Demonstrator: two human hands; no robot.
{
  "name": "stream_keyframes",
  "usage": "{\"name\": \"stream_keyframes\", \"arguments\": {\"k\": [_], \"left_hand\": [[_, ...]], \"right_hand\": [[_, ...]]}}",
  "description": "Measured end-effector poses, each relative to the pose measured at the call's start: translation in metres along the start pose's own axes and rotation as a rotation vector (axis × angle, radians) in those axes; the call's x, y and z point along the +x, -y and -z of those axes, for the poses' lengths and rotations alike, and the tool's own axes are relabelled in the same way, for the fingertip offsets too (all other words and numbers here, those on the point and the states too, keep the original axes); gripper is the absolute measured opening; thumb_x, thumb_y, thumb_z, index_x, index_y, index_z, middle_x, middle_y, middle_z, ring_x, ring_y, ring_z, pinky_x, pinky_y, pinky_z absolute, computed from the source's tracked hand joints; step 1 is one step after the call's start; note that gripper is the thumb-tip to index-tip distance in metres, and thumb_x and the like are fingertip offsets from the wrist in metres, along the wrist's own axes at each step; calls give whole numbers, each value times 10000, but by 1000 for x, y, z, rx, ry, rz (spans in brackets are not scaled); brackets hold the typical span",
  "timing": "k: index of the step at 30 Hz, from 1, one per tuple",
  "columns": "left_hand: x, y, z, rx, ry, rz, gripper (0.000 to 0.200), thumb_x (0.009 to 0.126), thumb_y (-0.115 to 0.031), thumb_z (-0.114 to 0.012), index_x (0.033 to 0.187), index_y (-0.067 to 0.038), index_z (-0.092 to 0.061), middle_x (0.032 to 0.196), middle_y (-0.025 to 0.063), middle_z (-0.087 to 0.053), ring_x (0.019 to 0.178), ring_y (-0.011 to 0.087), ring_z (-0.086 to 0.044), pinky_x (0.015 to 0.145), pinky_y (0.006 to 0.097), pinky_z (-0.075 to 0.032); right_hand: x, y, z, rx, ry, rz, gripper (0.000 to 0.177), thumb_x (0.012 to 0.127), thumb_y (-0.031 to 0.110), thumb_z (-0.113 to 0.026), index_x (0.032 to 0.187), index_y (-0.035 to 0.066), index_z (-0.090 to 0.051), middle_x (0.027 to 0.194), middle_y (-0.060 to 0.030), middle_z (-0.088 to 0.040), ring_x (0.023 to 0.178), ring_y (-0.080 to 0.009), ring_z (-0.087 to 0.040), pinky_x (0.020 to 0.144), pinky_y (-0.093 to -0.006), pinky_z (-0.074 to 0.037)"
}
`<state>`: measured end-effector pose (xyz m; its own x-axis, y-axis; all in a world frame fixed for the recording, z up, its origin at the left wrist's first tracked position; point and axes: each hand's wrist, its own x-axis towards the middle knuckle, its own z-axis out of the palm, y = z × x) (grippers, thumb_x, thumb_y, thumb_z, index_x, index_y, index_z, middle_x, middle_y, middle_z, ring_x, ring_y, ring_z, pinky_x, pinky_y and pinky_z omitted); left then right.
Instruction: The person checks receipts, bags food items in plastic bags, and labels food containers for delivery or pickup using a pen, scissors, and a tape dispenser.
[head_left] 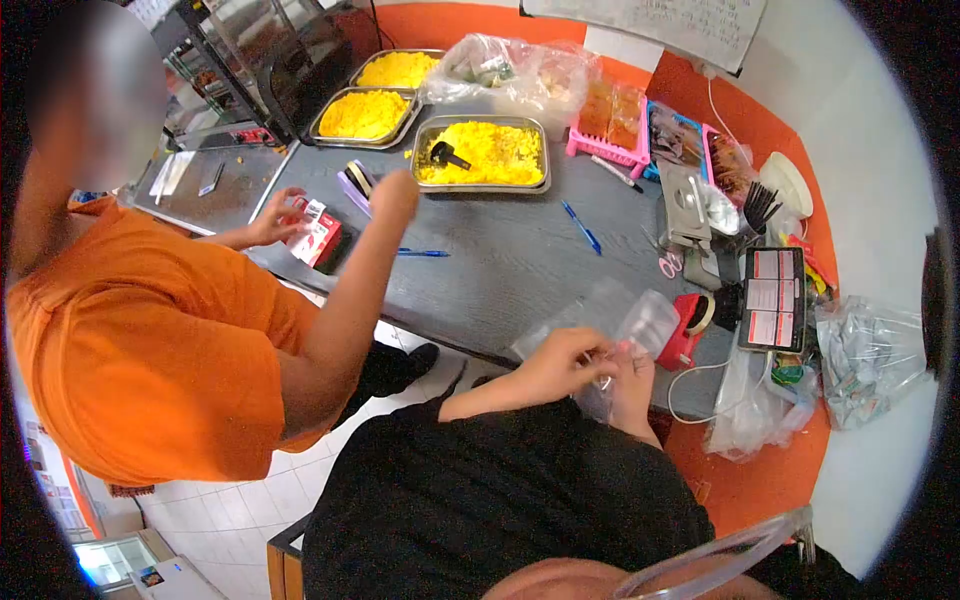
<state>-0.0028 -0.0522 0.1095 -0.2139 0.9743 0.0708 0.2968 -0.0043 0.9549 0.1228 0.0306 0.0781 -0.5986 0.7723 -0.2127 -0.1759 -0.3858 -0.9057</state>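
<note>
Near the front edge of the grey table [480, 285], both of my hands come together at a clear plastic bag [645, 322]. My left hand [572, 362] has its fingers pinched on the gathered plastic. Close beside it on the right, my right hand [631, 378] holds the same bag with bent fingers. A small pinkish-red bit shows between the hands, too small to name. Part of the plastic hangs below them. A red tape dispenser [684, 335] stands just to the right of my hands.
A co-worker in an orange shirt [160, 340] stands at left, hands around a red and white box [316, 236]. Trays of yellow food [482, 187] line the back. A blue pen [581, 227], pink scissors [670, 265], a tablet [773, 300] and a metal container [684, 205] are nearby.
</note>
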Motion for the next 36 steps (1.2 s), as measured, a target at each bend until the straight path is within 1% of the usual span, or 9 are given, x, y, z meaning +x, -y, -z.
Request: {"name": "stream_keyframes", "arguments": {"k": [3,5,6,9,20,24,28,31,36], "left_hand": [[-7,10,-2,-230,-42,123,218,832,-188,-533,883,23,-543,756,78,-562,715,151,-539,616,272,-432],[-18,9,5,-1042,-250,328,188,839,-183,-518,785,-5,-542,677,24,-529,621,140,-503,554,275,-408],[-24,12,10,-1312,-339,389,192,842,-182,-513,753,-15,-542,651,6,-518,590,137,-491,533,276,-400],[-45,27,24,-1690,-239,226,206,849,-164,-500,669,-65,-482,628,-22,-462,506,105,-415,469,254,-342],[-86,-5,40,-429,-490,210,357,729,-156,-666,534,-110,-371,500,-65,-344,487,35,-328,445,226,-278],[-73,-8,51,-222,-331,-22,374,647,-162,-738,610,-73,-377,604,-6,-415,576,101,-389,528,239,-338],[-20,-18,35,-16,-235,-393,360,648,-187,-723,724,-40,-403,743,48,-458,640,188,-450,566,292,-382],[-18,-12,33,351,-288,-302,254,659,-129,-643,791,-38,-446,805,97,-478,694,275,-492,596,355,-418],[-27,48,48,695,-843,-102,151,680,-23,-513,826,-42,-480,795,117,-495,714,287,-512,576,346,-436]], "right_hand": [[1,8,27,-396,293,10,198,771,210,-612,820,22,-571,705,-2,-549,623,-115,-498,565,-267,-406],[7,32,30,-1025,248,535,155,694,137,-619,643,32,-517,591,2,-484,579,-110,-445,530,-268,-361],[9,40,46,-852,232,213,192,672,102,-607,558,35,-468,540,1,-442,548,-102,-413,495,-265,-325],[19,59,83,-967,162,301,377,685,133,-646,502,43,-328,503,1,-318,501,-90,-310,445,-265,-246],[21,161,127,-1187,-163,635,411,693,127,-639,520,59,-272,506,29,-258,494,-91,-268,448,-254,-199],[29,168,91,-1256,306,477,364,584,161,-724,845,50,-495,779,-64,-455,751,-165,-462,705,-280,-377],[25,127,2,-1545,627,774,742,551,164,-710,1214,71,-390,1138,-104,-482,1047,-271,-461,960,-420,-244],[28,85,-12,-1553,818,681,595,572,100,-670,1130,62,-466,1040,-101,-543,976,-262,-513,895,-407,-336],[20,90,30,-1239,388,700,259,627,-20,-587,879,38,-581,806,-130,-578,746,-282,-577,651,-317,-452]]}}
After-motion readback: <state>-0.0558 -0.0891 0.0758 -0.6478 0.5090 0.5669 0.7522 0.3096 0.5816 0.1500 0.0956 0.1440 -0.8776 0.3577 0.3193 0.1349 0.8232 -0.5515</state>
